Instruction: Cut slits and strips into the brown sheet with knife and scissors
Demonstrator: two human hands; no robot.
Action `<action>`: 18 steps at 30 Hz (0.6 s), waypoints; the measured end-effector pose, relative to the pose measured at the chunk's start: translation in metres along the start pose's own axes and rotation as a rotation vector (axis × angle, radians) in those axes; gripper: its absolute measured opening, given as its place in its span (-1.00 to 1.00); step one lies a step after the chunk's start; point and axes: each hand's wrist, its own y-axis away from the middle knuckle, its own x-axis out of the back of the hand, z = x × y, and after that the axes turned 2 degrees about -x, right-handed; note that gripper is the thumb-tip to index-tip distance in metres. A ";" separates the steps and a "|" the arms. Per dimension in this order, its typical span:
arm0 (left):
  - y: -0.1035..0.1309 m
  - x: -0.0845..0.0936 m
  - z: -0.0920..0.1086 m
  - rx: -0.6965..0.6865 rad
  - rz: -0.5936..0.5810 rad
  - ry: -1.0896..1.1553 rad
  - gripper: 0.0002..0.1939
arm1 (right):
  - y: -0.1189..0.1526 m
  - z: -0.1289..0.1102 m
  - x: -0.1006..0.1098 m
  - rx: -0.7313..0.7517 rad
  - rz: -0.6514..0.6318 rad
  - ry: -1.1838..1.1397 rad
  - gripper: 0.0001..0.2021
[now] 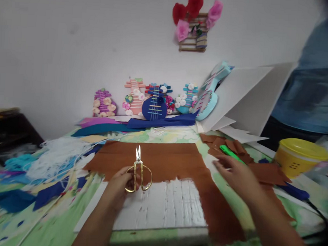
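My left hand (122, 182) is closed around one gold loop handle of small scissors (138, 161), whose silver blades point up and away, slightly parted. Below it lies a white board (157, 216) with glossy, streaked lines on its surface. Brown cloth (164, 158) spreads along the board's far side and down its right, its edges ragged. Over the table on the right, my right hand (235, 175) is open, its fingers reaching inward. Just behind those fingers is a slim bright green tool (229, 152), partly hidden, resting on crumpled brown cloth scraps (217, 141).
Tangled white cord (54, 158) and blue cloth pieces crowd the left. Decorated lute-shaped crafts (154, 106) line the wall behind. On the right stand a yellow tub (296, 158), a blue corded tool (295, 191) and leaning white boards (239, 94). Beyond them is a person in blue (315, 81).
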 end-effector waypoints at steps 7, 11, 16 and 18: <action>-0.006 0.024 0.008 0.008 -0.029 -0.280 -0.69 | 0.005 0.042 0.013 -0.088 0.118 0.171 -0.66; -0.025 0.016 0.000 -0.015 0.002 -0.605 -0.83 | 0.015 0.010 -0.007 0.070 -0.029 0.027 -0.64; -0.008 0.018 0.014 -0.141 0.184 -0.909 -0.85 | 0.028 0.003 -0.026 0.155 -0.142 0.019 -0.69; 0.022 0.037 0.023 -0.157 0.221 -0.946 -0.77 | 0.046 0.005 -0.028 0.172 -0.240 -0.044 -0.70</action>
